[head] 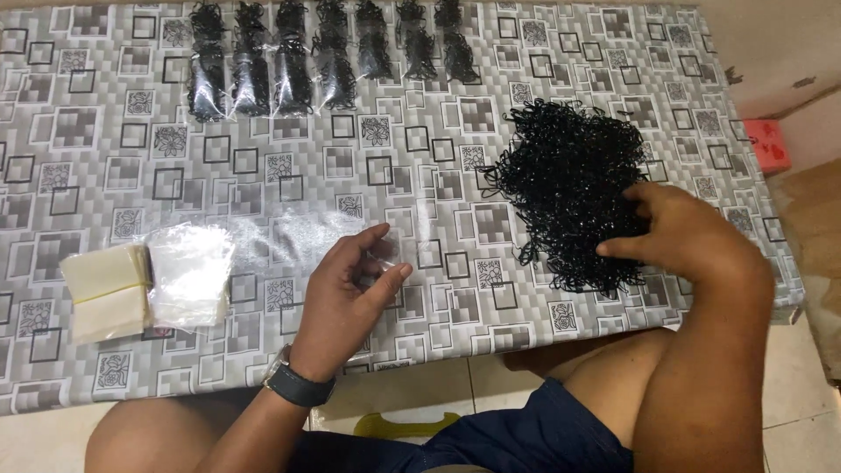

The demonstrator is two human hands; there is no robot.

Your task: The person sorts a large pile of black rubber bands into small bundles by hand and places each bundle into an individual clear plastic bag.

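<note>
Left hand point(346, 293) near table point(88, 149) edge, thumb and fingers pinching small clear bag point(390, 250). Right hand point(679, 236) reaching into pile of black bands point(565, 166), fingers curled among them; grasp unclear. Bag stacks point(144, 285) at left. Far edge: row of filled packets point(328, 57).

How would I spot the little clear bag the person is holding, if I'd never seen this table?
Start at the grey patterned tablecloth and find the left hand, the one with the dark wristwatch. Pinched at its fingertips is a small clear bag. Unlike the stack of clear bags further left, it is single and lifted by the fingers.
</note>
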